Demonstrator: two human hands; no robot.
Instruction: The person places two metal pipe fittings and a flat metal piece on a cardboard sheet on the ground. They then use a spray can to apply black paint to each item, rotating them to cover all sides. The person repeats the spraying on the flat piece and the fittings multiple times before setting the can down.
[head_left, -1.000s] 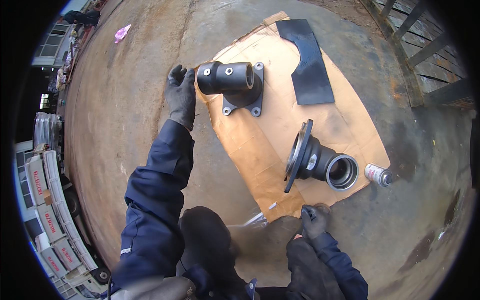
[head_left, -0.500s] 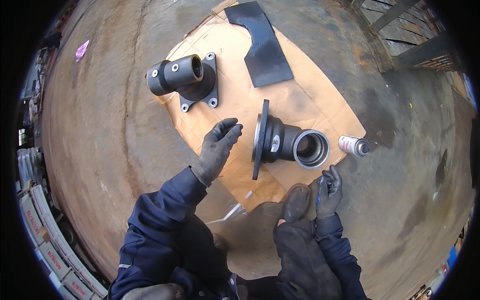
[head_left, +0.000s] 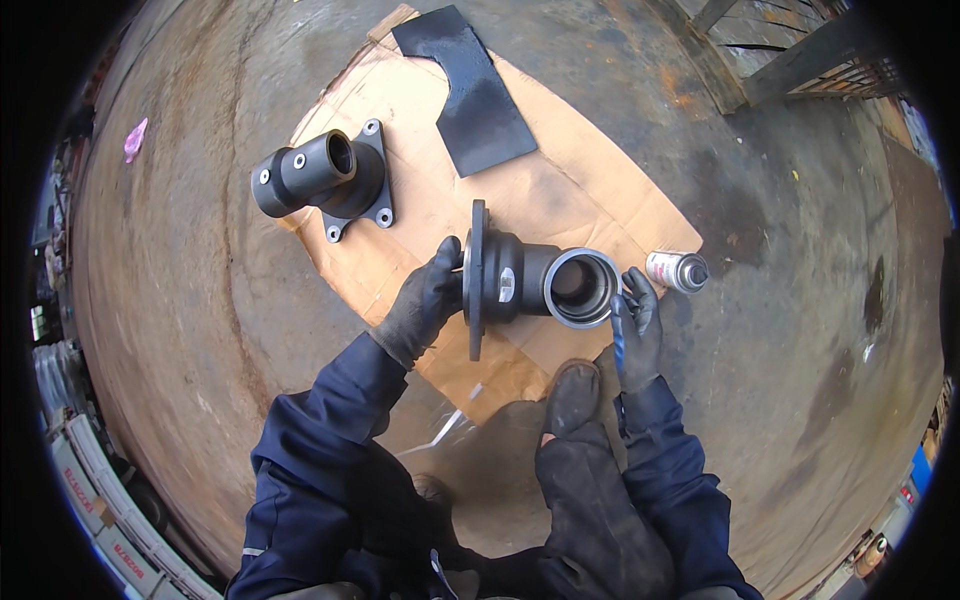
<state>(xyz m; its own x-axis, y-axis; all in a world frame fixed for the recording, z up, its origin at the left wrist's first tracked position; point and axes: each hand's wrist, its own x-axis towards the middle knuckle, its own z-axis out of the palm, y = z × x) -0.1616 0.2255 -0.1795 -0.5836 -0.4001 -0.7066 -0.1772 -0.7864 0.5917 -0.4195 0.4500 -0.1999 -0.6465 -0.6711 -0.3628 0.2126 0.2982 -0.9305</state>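
Note:
A black metal pipe fitting [head_left: 522, 270] lies on its side in front of me, its square flange to the left and its bright machined bore ring to the right. My left hand [head_left: 425, 303], in a dark glove, is at the flange's left face with its fingers stretched out; whether they press on it is hard to tell. At the fitting's right end, my gloved right hand [head_left: 640, 325] has its fingertips close to the ring's rim. Along the thumb side of that hand runs a slim blue thing [head_left: 618, 345], too small to name.
A similar fitting [head_left: 330, 175] stands on its flange on the cardboard sheet [head_left: 580, 160], with a black notched plate [head_left: 480, 105] behind it. A white can with a dark top [head_left: 677, 270] lies at the right. My boot [head_left: 574, 395] is by the cardboard's near edge. A metal frame [head_left: 800, 60] stands far right.
Both hands have closed in on the near fitting: the left has reached its flange, the right its ring end. The whole scene has shifted slightly left in view.

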